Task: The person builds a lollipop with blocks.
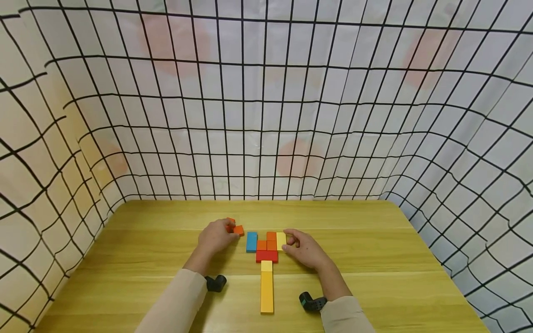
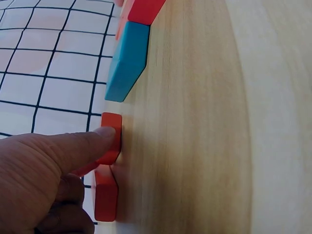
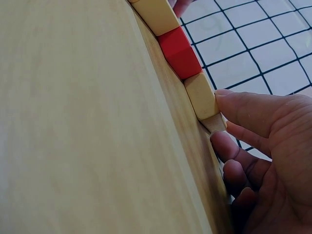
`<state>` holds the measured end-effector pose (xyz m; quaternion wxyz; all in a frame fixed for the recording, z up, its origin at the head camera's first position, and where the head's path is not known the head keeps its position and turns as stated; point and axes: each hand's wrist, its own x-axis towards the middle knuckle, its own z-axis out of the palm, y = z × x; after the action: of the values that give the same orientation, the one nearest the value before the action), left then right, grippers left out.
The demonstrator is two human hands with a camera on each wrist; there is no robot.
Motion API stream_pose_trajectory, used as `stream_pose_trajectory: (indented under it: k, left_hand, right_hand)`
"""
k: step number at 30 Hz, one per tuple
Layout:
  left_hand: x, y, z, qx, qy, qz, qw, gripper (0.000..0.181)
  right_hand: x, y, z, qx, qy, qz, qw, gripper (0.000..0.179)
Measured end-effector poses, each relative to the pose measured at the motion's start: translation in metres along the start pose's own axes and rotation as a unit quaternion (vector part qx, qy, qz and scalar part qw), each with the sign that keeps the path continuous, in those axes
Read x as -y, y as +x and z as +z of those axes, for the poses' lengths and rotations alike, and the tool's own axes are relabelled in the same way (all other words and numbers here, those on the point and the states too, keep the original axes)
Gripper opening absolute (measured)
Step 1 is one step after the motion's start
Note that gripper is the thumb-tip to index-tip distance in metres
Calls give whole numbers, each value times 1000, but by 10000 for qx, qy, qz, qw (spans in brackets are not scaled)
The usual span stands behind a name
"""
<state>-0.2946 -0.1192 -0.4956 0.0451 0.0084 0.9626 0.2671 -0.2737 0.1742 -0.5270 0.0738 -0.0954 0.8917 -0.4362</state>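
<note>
My left hand (image 1: 216, 237) is at a small group of orange blocks. Its thumb lies against one orange block (image 2: 116, 146), with the other fingers partly hidden behind; another orange block (image 2: 106, 195) lies beside it. On the right, my right hand (image 1: 306, 249) pinches a pale yellow block (image 1: 281, 241) by its ends between thumb and index finger. That block stands against small orange blocks (image 1: 271, 237), above a red block (image 1: 267, 256). A blue block (image 1: 251, 242) lies left of these, a narrow gap away from the left hand.
Below the red block lie a small pale yellow block (image 1: 267, 266) and a long yellow block (image 1: 267, 291), end to end on the wooden table (image 1: 366, 296). Black wire mesh (image 1: 262, 129) stands along the back and sides. Black wrist devices sit at both forearms.
</note>
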Motion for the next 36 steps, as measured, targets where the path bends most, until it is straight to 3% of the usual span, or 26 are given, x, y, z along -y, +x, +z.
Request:
stream_pose_trajectory:
  k: [14,25,36]
  left_hand:
    - [-7,1,2,-130,-577,133,9982,38]
    - [-28,5,13,155,-999,481,9937,38]
    - [-42,6,19,507,-1001,730,9910,39]
  right_hand:
    - [1,0,0,17,18,-15,10000,48]
    - [2,-1,0,1,-68,97,9999,47]
    - [2,0,0,47,-44,13,10000,48]
